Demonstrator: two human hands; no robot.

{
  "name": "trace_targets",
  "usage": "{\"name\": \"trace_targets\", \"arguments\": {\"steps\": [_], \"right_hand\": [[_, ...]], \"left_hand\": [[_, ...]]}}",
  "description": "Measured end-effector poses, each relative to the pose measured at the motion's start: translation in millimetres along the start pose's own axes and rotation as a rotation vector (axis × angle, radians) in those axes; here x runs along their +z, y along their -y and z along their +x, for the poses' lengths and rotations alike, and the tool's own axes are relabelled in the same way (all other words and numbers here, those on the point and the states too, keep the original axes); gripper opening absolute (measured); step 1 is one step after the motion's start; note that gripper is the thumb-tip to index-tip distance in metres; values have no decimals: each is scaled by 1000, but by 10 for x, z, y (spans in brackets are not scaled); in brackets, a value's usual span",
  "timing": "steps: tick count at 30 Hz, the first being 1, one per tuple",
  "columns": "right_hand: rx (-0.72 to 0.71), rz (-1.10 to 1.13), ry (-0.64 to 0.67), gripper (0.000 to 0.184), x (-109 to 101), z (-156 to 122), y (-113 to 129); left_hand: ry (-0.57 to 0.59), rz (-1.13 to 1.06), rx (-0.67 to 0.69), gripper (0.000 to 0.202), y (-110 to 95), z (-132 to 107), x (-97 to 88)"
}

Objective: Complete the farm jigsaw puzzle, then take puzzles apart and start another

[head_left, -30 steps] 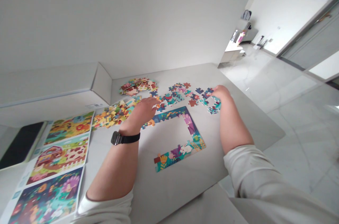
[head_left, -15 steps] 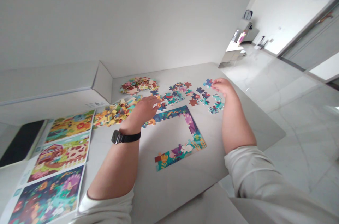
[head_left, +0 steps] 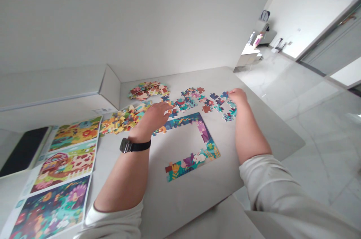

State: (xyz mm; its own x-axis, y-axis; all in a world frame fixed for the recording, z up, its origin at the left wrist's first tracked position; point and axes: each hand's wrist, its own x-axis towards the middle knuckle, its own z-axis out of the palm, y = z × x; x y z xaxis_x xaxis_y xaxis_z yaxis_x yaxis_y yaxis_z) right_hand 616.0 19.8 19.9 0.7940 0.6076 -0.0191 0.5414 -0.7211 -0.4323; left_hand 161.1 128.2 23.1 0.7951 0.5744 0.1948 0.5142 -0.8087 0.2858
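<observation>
My right hand point(head_left: 239, 96) is at the right end of the loose pieces, fingertips pinched on the edge of a blue puzzle piece point(head_left: 225, 95), low beside other dark blue pieces. Palm down, my left hand point(head_left: 156, 115) reaches over the pieces above the frame, fingers stretched out; what lies beneath them is hidden. Between my arms lies a partly joined puzzle border point(head_left: 207, 137), its top, right and bottom sides connected. Loose dark and teal puzzle pieces point(head_left: 186, 102) spread along its upper side.
A heap of yellow pieces point(head_left: 124, 120) and a heap of mixed pieces point(head_left: 148, 90) lie at the back left. Picture sheets point(head_left: 67, 165) and a dark-screened device point(head_left: 22, 150) are at far left. A white box point(head_left: 109, 86) stands against the wall.
My right hand has lowered the blue piece toward the nearby dark blue pieces. My left hand has stayed almost in place.
</observation>
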Motion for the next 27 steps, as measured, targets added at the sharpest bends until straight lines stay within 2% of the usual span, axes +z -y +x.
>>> {"name": "trace_targets", "arguments": {"steps": [4, 6, 11, 16, 22, 27], "right_hand": [[9, -87, -29, 30, 41, -83, 85], [-9, -116, -28, 34, 69, -143, 166], [-137, -195, 45, 37, 169, -327, 387], [-167, -292, 95, 39, 204, -456, 520], [-146, -304, 106, 40, 192, -495, 565], [-143, -189, 56, 38, 236, -468, 519]], "left_hand": [[1, 4, -1, 46, 18, 1, 10], [-4, 6, -3, 46, 10, -1, 3], [3, 18, -19, 46, -43, -6, -25], [-19, 5, -33, 44, -72, -7, -28], [-19, 6, -44, 44, -110, -19, -54], [-36, -21, -42, 44, -107, -21, -46]]}}
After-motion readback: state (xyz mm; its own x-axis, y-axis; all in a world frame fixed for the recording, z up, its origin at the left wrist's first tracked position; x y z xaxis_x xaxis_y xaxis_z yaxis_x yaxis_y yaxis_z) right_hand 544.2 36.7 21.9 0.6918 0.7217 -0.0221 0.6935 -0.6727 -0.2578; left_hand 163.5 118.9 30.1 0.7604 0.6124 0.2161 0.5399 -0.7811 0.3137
